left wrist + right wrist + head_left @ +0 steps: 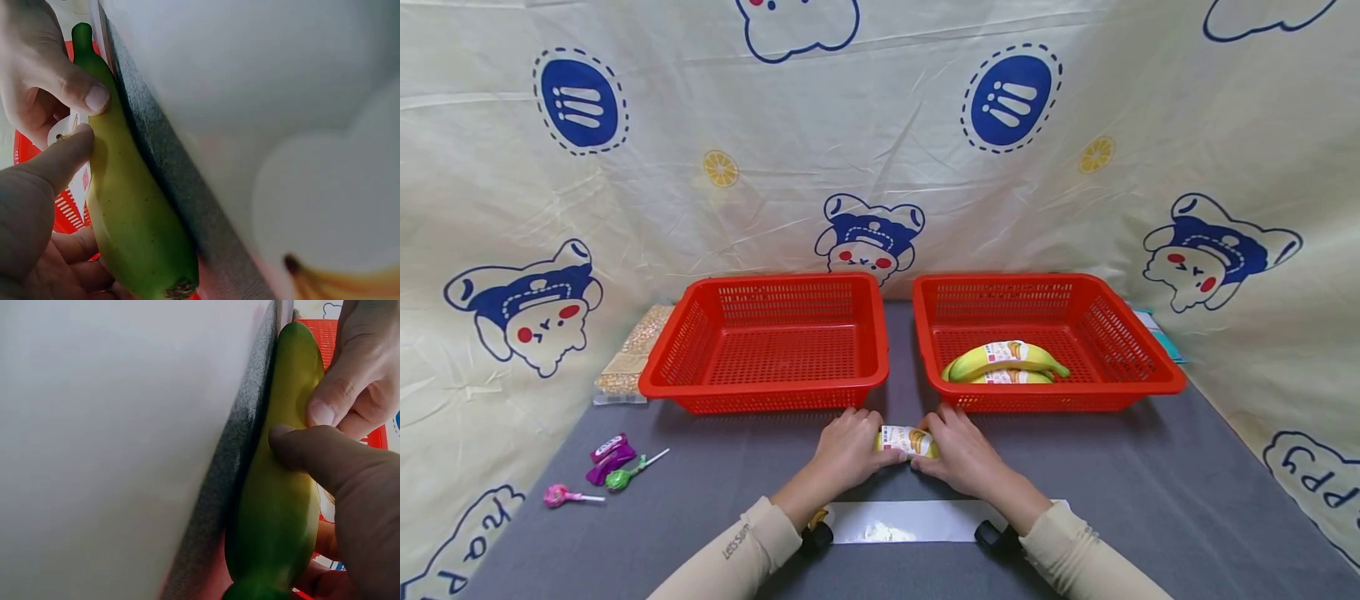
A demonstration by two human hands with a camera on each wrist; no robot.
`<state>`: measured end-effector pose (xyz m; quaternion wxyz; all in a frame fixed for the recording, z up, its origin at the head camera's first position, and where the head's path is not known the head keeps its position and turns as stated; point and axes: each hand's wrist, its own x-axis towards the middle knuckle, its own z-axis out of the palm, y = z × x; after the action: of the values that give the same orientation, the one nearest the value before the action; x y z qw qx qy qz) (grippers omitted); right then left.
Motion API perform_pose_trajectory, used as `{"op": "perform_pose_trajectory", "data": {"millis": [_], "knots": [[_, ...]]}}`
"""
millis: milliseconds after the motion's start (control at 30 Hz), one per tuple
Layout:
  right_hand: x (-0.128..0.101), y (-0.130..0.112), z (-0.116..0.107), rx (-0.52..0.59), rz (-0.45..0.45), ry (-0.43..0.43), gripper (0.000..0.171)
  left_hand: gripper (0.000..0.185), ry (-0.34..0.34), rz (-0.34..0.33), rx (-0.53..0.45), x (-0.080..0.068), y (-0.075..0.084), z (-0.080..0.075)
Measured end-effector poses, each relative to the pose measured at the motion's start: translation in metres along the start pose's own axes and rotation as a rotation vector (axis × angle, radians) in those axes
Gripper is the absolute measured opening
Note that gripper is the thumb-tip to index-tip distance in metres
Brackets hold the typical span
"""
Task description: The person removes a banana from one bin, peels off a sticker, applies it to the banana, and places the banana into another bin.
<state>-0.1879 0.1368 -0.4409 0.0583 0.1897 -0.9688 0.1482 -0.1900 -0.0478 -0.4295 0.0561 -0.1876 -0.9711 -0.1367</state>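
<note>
Both hands hold one yellow-green banana [134, 194] close over the grey tabletop, between the two baskets and the near edge. A white label [904, 439] with a banana picture lies across the banana's upper side. My left hand [847, 450] grips the left part, its thumb on the near side and fingers curled behind. On the other part, my right hand [961, 454] grips in the same way. In the right wrist view, both thumbs press on the banana [275, 487] close to each other.
Two bananas [1007, 360] with similar labels lie in the right red basket [1052, 398]. The left red basket [767, 400] stands beside it. A glossy white strip [910, 521] lies nearest me. Lollipops [619, 479], purple-wrapped sweets [610, 458] and a grain-filled bag [632, 354] are at left.
</note>
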Motion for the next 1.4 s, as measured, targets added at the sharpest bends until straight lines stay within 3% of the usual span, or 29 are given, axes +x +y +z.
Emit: {"op": "perform_pose_trajectory", "data": {"millis": [300, 533, 767, 1000, 1100, 1300, 1400], "knots": [[0.001, 0.003, -0.003, 0.208, 0.049, -0.031, 0.033, 0.039, 0.017, 0.057, -0.012, -0.004, -0.005, 0.000], [0.010, 0.000, -0.001, 0.233, 0.126, -0.040, 0.032, 0.040, -0.006, 0.037, -0.042, -0.003, -0.005, 0.000], [0.018, 0.011, 0.003, 0.434, 0.217, -0.166, 0.025, 0.041, -0.031, 0.015, -0.083, -0.002, -0.006, 0.000], [0.019, 0.020, 0.000, 0.586, 0.234, -0.244, 0.017, 0.045, -0.063, -0.012, -0.127, -0.003, -0.006, 0.000], [0.018, 0.019, 0.000, 0.602, 0.238, -0.236, 0.018, 0.045, -0.082, -0.030, -0.178, -0.002, -0.008, 0.000], [0.018, 0.016, 0.002, 0.592, 0.237, -0.196, 0.022, 0.041, -0.118, -0.087, -0.381, 0.003, -0.013, 0.000], [0.017, 0.016, 0.004, 0.580, 0.235, -0.185, 0.021, 0.039, -0.120, -0.109, -0.419, 0.005, -0.014, 0.000]]}}
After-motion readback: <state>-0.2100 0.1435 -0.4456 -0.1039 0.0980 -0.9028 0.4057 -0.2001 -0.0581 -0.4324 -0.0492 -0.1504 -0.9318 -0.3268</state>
